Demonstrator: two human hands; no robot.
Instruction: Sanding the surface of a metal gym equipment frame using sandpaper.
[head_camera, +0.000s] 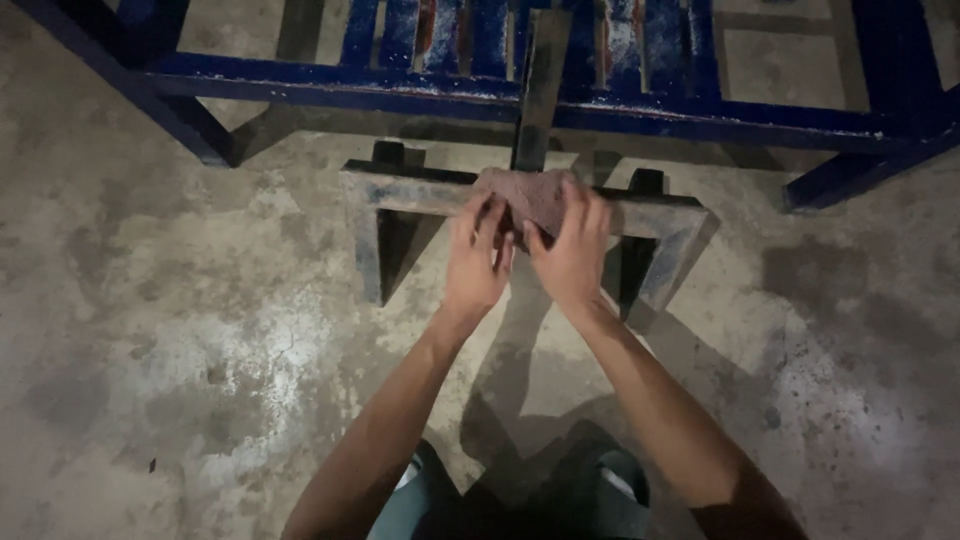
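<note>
The scene is dim overall, lit by one source near the camera that brightens a pale patch of the stained grey concrete floor (250, 360) at lower left while the corners fall off into darkness. Hard dark shadows of the forearms and the low grey metal stand (400, 195) spread across the floor. The picture is slightly soft and grainy, without glare.

We see no packages, labels, signs or screens anywhere in this view (we looked over the floor and the frames alike). Nothing here bears a wrapper, a tag or a display.
</note>
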